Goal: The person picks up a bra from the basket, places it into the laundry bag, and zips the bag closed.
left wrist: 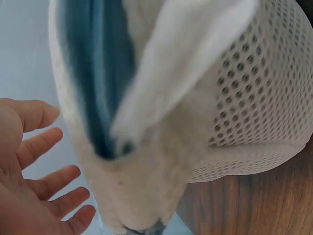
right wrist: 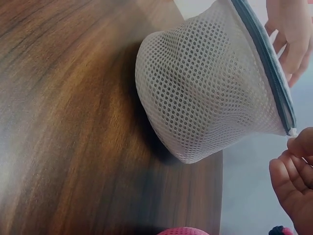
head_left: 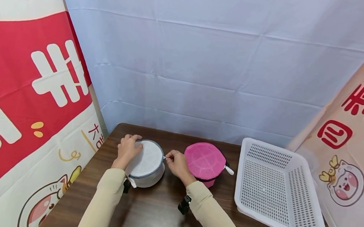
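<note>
A white mesh laundry bag (head_left: 148, 161) with a grey-blue zipper round its top stands on the table's left part. My left hand (head_left: 128, 150) rests on the far left of its lid, fingers loosely spread in the left wrist view. At the bag's right edge, my right hand (head_left: 179, 164) pinches the small zipper pull (right wrist: 292, 132) between thumb and fingertips. A white fabric tab (head_left: 132, 182) hangs from the near left of the rim. Just right of my right hand stands a pink mesh laundry bag (head_left: 205, 160) with dark trim and a white tab.
A white perforated plastic basket (head_left: 241, 193) stands at the right of the brown wooden table (head_left: 151, 212). Behind the table hangs a pale blue cloth (head_left: 188, 58). Printed cloths flank it at left and right.
</note>
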The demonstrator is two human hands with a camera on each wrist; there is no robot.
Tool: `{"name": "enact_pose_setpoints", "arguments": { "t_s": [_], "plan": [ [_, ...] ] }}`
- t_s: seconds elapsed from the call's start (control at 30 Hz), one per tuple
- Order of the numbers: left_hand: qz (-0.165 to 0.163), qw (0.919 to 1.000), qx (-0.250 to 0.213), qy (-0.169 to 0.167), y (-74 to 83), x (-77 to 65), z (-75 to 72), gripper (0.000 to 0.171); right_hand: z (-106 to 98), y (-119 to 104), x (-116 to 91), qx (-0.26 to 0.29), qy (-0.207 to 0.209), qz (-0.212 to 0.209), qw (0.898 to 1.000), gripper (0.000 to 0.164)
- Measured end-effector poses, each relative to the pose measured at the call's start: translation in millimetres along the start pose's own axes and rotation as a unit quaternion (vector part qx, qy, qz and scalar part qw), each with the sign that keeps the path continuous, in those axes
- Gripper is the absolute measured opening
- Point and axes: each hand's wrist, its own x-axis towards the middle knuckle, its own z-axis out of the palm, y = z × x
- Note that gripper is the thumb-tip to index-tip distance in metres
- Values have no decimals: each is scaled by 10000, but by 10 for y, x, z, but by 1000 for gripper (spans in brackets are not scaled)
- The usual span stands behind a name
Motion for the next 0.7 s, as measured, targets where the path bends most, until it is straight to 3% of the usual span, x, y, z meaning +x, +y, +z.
{"name": "enact_pose_setpoints", "arguments": {
  "t_s": [0.43,0.7],
  "plan": [
    [649,9959,134,-614,19,124,69,37,11,31,43,91,-4,120,9999,10],
    [938,9911,103,-939,13,191,132,39,47,55,76,-134,74,65,9999,10]
  ]
}}
